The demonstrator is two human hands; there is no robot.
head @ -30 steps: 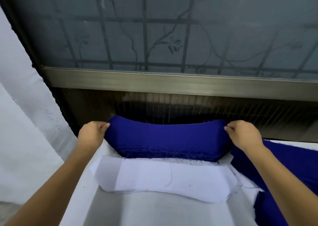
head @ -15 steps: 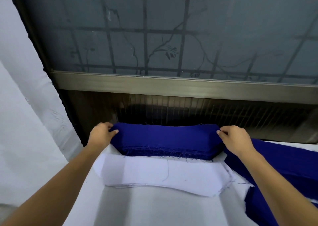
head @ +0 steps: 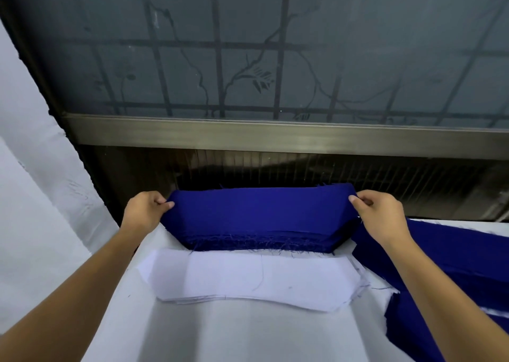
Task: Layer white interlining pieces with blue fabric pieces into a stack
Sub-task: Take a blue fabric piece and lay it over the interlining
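A sewing workshop: stacked cut blue fabric pieces [head: 259, 218] and white interlining pieces [head: 253, 279] on a cloth-covered table [head: 248, 334].

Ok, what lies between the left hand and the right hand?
In the head view, the blue fabric piece spans that whole stretch: the left hand pinches one end, the right hand the other.

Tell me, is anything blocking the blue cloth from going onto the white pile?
Nothing visible blocks it. The left hand and right hand pinch the blue cloth by its ends, and the white pile lies just nearer, with only a loose thread on top.
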